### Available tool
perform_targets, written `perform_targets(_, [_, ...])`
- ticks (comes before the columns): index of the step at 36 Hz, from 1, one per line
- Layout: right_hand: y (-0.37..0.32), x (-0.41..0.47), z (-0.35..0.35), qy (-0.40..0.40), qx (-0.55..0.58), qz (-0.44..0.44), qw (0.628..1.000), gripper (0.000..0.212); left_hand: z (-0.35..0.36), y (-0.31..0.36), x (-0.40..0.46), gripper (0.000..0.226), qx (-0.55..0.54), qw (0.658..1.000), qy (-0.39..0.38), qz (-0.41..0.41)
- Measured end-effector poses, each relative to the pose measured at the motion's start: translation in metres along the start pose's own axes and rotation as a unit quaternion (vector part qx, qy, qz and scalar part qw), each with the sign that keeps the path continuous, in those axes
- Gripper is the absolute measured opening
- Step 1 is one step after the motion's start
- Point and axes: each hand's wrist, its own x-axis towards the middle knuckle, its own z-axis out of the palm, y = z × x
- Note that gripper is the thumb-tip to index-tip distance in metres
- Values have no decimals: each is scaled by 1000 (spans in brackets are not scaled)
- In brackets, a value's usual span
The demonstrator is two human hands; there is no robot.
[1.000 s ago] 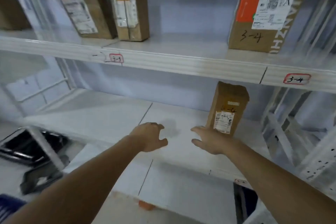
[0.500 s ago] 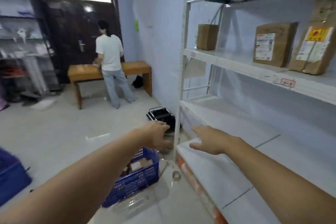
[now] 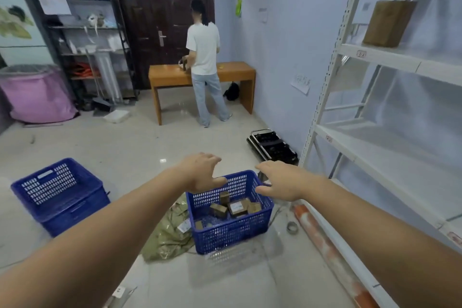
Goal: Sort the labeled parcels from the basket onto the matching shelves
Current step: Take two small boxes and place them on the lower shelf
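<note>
Both hands, left [image 3: 202, 174] and right [image 3: 282, 181] (each grip open, empty), are held above the basket [image 3: 230, 232]; parcels [image 3: 236, 207] lie below, nearer the right

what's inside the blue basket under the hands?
The blue basket holds several small brown cardboard parcels, one showing a white label. The near wall hides part of the floor, so an exact count isn't possible. Neither hand holds anything.

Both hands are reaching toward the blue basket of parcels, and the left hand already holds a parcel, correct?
Not quite. The head view shows the left hand open and holding nothing. Both hands, the right hand too, do reach toward the blue basket of parcels.
</note>
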Motion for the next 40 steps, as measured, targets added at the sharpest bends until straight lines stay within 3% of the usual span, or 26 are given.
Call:
perform_targets(10, [-5, 86, 6, -27, -7, 23, 999, 82, 20, -71, 59, 82, -2, 1000, -5, 21])
perform_targets(28, [48, 295, -11, -47, 19, 37, 998, 80, 19, -173, 231, 76, 15, 999, -25, 26])
perform_targets(40, [48, 436, 14, -70, 64, 113, 989, 77, 49, -286, 356, 76, 28, 992, -72, 96])
